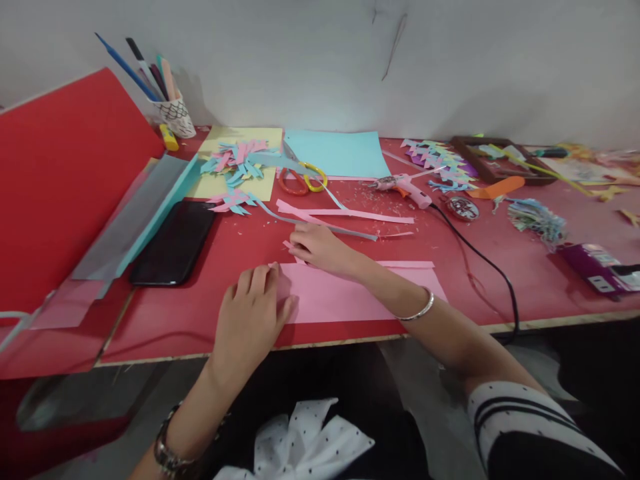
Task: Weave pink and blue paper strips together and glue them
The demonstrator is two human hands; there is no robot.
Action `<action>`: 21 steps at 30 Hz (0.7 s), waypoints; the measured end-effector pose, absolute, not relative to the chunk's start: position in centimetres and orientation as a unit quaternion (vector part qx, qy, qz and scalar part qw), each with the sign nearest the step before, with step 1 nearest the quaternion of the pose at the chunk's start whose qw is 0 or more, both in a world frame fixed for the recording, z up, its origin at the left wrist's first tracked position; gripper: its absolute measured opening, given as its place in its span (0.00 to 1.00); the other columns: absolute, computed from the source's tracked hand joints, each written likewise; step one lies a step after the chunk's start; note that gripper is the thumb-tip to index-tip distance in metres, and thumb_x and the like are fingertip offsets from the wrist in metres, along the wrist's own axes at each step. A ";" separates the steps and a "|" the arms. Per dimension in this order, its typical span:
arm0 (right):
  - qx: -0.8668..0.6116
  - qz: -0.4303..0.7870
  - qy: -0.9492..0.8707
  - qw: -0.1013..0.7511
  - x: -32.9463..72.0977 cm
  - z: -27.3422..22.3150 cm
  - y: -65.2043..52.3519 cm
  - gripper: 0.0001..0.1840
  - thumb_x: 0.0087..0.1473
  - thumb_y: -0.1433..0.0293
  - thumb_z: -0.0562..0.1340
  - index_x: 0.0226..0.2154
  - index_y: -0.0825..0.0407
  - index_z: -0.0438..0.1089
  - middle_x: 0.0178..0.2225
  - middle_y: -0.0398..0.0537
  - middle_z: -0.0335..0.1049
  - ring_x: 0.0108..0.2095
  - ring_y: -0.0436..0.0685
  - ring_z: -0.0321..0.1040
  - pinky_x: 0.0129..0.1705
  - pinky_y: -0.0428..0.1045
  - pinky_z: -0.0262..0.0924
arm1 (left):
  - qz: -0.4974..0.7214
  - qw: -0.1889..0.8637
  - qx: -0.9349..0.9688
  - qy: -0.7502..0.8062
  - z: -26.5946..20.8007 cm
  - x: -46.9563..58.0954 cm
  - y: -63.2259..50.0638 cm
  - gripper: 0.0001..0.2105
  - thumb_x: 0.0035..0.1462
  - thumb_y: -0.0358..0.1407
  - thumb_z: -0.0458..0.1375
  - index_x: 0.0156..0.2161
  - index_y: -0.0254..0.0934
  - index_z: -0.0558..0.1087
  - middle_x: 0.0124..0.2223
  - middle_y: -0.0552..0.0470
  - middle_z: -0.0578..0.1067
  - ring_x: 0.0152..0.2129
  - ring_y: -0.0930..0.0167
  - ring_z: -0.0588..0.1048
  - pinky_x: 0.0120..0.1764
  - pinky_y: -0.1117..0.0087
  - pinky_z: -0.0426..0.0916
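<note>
A pink sheet of paper (350,303) lies near the table's front edge. My left hand (253,310) rests palm down on its left end, with the thumb apart from the fingers. Along the sheet's far edge runs a narrow pink paper strip (407,265). My right hand (320,250) reaches across the sheet and pinches this strip near its left end, where a bit sticks out past the fingertips. Beyond that hand lie loose pink strips (375,216) and a thin grey-blue strip (320,227). Scissors (295,177) with red and yellow handles lie farther back.
A black phone (175,243) and stacked coloured sheets (135,213) lie at left, beside a cup of pens (176,117). Cut paper pieces (240,163) are heaped at the back. A pink glue gun (407,189) trails a black cord. A purple power strip (597,270) sits at right.
</note>
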State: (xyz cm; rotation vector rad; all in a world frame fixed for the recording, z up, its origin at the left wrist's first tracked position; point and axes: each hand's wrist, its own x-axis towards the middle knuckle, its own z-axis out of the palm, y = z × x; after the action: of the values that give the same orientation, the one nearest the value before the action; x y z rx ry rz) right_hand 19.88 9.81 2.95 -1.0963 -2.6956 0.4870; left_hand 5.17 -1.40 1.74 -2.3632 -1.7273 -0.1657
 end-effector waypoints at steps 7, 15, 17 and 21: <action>-0.363 0.161 -0.911 0.114 20.3 3.2 8.2 0.19 0.53 0.57 0.55 0.22 0.55 0.61 0.29 0.44 0.58 0.32 0.51 0.52 0.36 0.48 0.43 | -0.038 0.096 -0.807 -0.582 2.3 5.3 -1.4 0.18 0.58 0.38 0.47 0.49 0.34 0.69 0.39 0.40 0.69 0.36 0.60 0.66 0.34 0.63 0.63; -0.361 0.125 -0.922 0.061 20.5 2.9 8.2 0.16 0.59 0.69 0.49 0.27 0.56 0.67 0.31 0.47 0.61 0.34 0.52 0.55 0.36 0.49 0.41 | -0.035 0.079 -0.805 -0.587 2.2 5.2 -1.3 0.21 0.58 0.40 0.46 0.56 0.37 0.63 0.40 0.41 0.68 0.37 0.60 0.65 0.35 0.63 0.63; -0.360 0.110 -0.925 0.050 20.4 2.9 8.3 0.16 0.59 0.69 0.49 0.28 0.56 0.67 0.31 0.48 0.62 0.34 0.52 0.55 0.36 0.49 0.40 | -0.034 0.078 -0.804 -0.588 2.1 5.2 -1.2 0.21 0.58 0.40 0.47 0.56 0.37 0.63 0.40 0.41 0.68 0.37 0.60 0.65 0.35 0.63 0.63; -0.357 0.085 -0.929 0.041 20.6 2.9 8.7 0.15 0.59 0.70 0.49 0.29 0.57 0.68 0.31 0.49 0.63 0.32 0.52 0.55 0.35 0.49 0.41 | -0.036 0.078 -0.806 -0.586 2.1 5.1 -1.3 0.21 0.58 0.40 0.47 0.55 0.37 0.63 0.40 0.41 0.68 0.37 0.60 0.66 0.35 0.63 0.63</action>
State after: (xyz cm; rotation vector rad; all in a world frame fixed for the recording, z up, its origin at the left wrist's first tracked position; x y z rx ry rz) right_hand 20.57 8.71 2.92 -1.0918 -2.8460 0.2603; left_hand 5.14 -1.29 2.12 -2.4122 -1.7545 -0.1088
